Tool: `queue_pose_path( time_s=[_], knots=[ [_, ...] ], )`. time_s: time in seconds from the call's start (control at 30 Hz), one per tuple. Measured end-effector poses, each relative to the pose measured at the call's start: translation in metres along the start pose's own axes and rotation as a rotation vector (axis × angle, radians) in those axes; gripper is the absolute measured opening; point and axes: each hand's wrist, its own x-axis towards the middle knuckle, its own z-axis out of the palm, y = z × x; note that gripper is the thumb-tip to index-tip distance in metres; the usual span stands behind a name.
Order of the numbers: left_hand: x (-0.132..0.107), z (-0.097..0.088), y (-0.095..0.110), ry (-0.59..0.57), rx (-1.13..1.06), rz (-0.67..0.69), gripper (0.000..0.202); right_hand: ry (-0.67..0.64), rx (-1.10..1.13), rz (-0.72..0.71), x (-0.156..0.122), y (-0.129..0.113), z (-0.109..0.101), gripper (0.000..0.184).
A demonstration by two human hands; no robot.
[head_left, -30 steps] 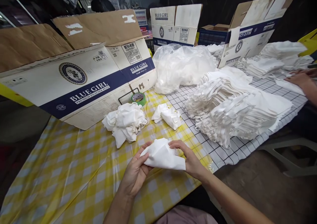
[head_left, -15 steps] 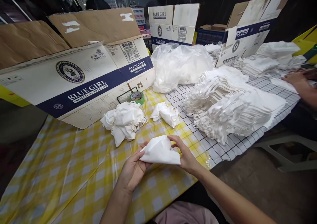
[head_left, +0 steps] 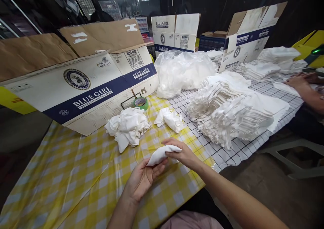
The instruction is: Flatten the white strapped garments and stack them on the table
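Observation:
My left hand (head_left: pixel 141 180) and my right hand (head_left: pixel 181 153) both grip one folded white cloth piece (head_left: pixel 162 153) just above the yellow checked tablecloth (head_left: pixel 76 175). The left fingers pinch its lower left end from below; the right fingers close over its top. Behind it lie a crumpled heap of white cloth pieces (head_left: pixel 128 127) and a smaller bundle (head_left: pixel 170 118). A large stack of flat white pieces with straps (head_left: pixel 233 112) sits to the right on a black-grid cloth (head_left: pixel 235 153).
An open BLUE GIRL carton (head_left: pixel 83 84) lies on its side at the back left, with a green tape roll (head_left: pixel 140 103) by it. A clear plastic bag (head_left: pixel 182 70) and more cartons (head_left: pixel 174 30) stand behind. Another person's hand (head_left: pixel 300 82) rests at the far right.
The cloth piece, spread open between my hands before, is now folded flat and narrow. My right hand has moved over its top. The view has tilted slightly.

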Motion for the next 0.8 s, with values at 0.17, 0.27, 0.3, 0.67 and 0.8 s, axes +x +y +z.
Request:
queue_pose_path(
  time_s=[0.17,0.27,0.3,0.67,0.8],
  knots=[
    [-0.004,-0.001,0.003,0.049,0.177,0.095,0.033,0.059,0.328,0.277,0.008,0.001,0.001,0.030],
    [-0.006,0.001,0.004,0.111,0.252,0.207,0.036,0.039,0.501,0.378,0.010,0.001,-0.001,0.031],
    [-0.007,0.002,0.004,0.131,0.276,0.245,0.037,0.045,0.544,0.409,0.010,0.001,-0.001,0.032],
    [-0.013,0.017,0.008,-0.012,0.507,0.263,0.043,0.097,0.624,0.573,0.008,-0.007,-0.001,0.035],
    [-0.016,0.016,0.011,-0.023,0.489,0.298,0.040,0.119,0.683,0.628,0.006,-0.010,0.000,0.036]
  ],
)
